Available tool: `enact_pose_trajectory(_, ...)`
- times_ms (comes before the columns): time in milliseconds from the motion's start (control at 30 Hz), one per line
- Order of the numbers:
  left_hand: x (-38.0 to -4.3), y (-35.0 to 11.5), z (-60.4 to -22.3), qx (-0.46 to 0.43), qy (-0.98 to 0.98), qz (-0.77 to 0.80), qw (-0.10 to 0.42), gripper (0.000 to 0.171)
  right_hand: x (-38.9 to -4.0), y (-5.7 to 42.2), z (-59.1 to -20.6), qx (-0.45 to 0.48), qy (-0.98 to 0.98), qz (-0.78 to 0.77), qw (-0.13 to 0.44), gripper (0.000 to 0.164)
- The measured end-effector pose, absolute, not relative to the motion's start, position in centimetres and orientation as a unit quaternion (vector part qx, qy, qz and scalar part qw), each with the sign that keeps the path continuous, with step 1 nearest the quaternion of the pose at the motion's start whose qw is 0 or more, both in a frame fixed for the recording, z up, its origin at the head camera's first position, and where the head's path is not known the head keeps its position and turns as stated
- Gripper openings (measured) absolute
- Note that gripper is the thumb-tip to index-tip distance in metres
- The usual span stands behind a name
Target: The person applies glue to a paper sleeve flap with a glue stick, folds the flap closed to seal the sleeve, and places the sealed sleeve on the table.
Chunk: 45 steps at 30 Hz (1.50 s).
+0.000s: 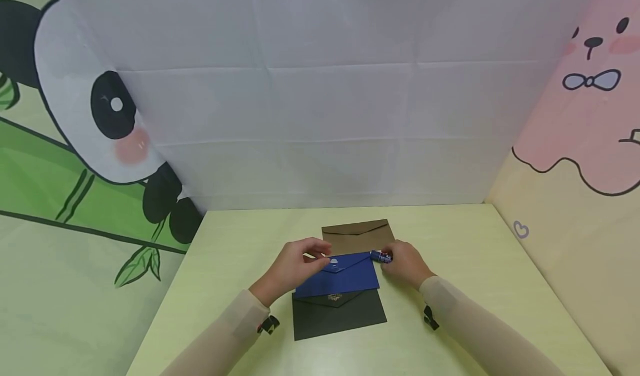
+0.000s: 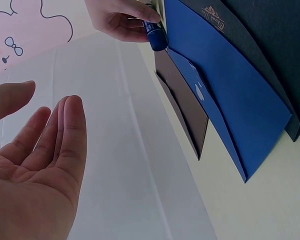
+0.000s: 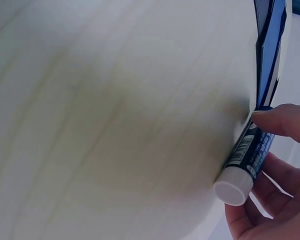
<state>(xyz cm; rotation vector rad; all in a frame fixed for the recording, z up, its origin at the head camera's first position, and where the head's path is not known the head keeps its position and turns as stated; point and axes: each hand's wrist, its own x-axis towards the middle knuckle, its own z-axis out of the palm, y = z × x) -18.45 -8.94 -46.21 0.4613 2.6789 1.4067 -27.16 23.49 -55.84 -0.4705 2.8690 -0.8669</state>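
My right hand pinches a glue stick, a dark blue tube with a white end and a barcode in the right wrist view. The tube lies low at the right upper corner of a blue envelope, close over the table. My left hand hovers above that envelope's left side, fingers slightly bent and apart from the thumb, holding nothing. The blue envelope overlaps a black envelope with gold print on its flap. Just behind lies a brown envelope, its lower part covered. All flaps look folded down.
The pale yellow table ends at a white cloth backdrop. A panda print covers the left wall, and a pink animal print the right one.
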Motion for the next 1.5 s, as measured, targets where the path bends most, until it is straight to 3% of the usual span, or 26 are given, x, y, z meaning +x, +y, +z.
enact_pose_trajectory(733,-18.2,-8.9,-46.2,0.144,0.870,0.468,0.049,0.032,-27.3,23.8,-56.3,-0.124,0.944,-0.299,0.057,0.023)
enact_pose_trajectory(1500,-19.3,-10.0,-47.6,0.124,0.900,0.415,0.039,0.028,-27.4,23.7,-56.1,-0.113,0.944,-0.302,0.065,0.043)
